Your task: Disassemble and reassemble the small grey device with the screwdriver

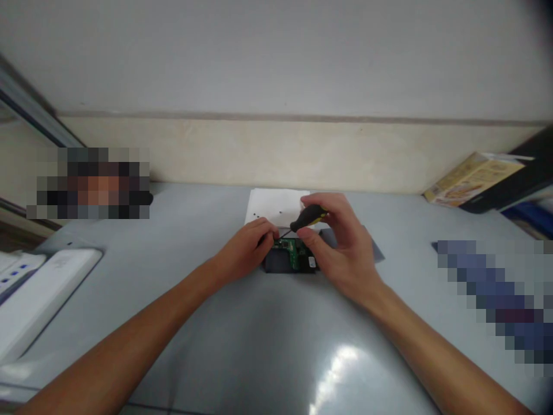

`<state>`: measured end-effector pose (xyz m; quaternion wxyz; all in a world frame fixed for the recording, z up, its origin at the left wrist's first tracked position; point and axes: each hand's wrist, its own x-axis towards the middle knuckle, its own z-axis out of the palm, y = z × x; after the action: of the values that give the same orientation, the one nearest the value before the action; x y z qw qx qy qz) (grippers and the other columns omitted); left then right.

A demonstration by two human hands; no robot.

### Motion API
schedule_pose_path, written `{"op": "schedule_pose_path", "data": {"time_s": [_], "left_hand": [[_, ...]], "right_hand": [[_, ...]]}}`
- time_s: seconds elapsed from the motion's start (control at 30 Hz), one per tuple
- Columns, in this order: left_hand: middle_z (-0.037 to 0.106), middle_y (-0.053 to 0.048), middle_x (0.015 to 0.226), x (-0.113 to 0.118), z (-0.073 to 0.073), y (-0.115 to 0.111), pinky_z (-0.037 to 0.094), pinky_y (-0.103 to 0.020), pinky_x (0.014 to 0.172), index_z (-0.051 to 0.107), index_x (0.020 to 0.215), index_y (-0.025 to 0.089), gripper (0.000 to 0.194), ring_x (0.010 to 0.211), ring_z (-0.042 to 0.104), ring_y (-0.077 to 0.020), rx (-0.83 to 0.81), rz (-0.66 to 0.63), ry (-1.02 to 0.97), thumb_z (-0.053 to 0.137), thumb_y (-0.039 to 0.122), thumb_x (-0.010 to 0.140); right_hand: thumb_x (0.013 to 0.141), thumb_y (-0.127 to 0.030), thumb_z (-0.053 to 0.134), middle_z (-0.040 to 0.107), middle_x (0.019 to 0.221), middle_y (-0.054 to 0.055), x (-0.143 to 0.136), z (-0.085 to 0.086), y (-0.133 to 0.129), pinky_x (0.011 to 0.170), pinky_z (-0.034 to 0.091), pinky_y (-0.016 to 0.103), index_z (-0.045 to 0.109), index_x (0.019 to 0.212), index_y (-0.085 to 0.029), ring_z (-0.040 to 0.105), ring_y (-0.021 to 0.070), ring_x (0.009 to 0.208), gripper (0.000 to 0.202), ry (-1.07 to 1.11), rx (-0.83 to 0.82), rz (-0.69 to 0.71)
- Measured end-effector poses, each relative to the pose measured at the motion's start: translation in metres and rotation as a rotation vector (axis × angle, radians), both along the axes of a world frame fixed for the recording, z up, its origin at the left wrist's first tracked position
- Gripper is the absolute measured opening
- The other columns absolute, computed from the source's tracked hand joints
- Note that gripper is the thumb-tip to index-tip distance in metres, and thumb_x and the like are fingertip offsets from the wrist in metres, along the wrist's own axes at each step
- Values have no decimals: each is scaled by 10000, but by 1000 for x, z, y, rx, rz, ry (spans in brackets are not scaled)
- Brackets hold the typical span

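My right hand [345, 248] grips a screwdriver [309, 217] with a black and yellow handle. Its thin shaft slants down to the left, and the tip ends beside the fingers of my left hand [248, 248]. Those fingers are curled at the upper left corner of a black casing [276, 262] with a green circuit board [294, 253] in it. My fingers hide the exact spot that the tip touches. Behind the casing lies a white sheet [276, 204] with several small dark specks that look like screws. A flat grey panel [375, 245] is partly hidden behind my right hand.
The grey table [259, 357] meets a wall at the back. A white power strip or similar box [52, 300] stands at the left. A yellow box [470, 178] leans at the back right. Blurred-out areas cover things at both sides.
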<state>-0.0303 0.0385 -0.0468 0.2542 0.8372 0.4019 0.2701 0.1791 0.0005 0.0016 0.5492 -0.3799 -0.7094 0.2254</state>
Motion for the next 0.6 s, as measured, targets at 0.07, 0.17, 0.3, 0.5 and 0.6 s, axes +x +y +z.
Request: {"op": "schedule_pose_path", "data": {"time_s": [0.07,0.17,0.3,0.5,0.6], "left_hand": [[637,-35,937,0,0,0,484,-307,906,629,921,188,242,882,598,-166,-1,-9,-6,398,178,991],[638,-37,941,0,0,0,486,-306,899,622,918,189,230,889,598,-170,-8,-16,-19,404,175,987],[641,-40,926,-1,0,1,486,-311,896,614,913,189,229,882,598,-175,-24,-19,-24,397,184,989],[656,-44,924,-2,-2,2,490,-318,907,621,906,189,233,884,606,-181,-36,-9,-36,410,218,998],[663,-45,936,-2,-3,1,486,-315,910,625,919,187,234,881,607,-177,-31,-11,-40,408,211,1001]], "right_hand": [[915,-240,686,651,1171,49,-1,-3,0,921,582,432,665,1222,-333,641,227,1035,322,-18,40,-46],[958,-211,605,660,1182,55,-1,-6,0,929,585,455,645,1263,-335,654,232,1035,331,5,12,-33],[955,-233,620,626,1278,55,-3,-6,0,941,586,443,625,1287,-344,642,231,1097,350,75,-26,16],[945,-256,648,663,1161,51,-3,-5,1,982,574,454,627,1277,-334,659,227,1069,342,109,-47,-19],[951,-256,636,656,1217,53,-2,-4,1,986,573,444,616,1286,-327,661,224,1095,343,106,-74,11]]}}
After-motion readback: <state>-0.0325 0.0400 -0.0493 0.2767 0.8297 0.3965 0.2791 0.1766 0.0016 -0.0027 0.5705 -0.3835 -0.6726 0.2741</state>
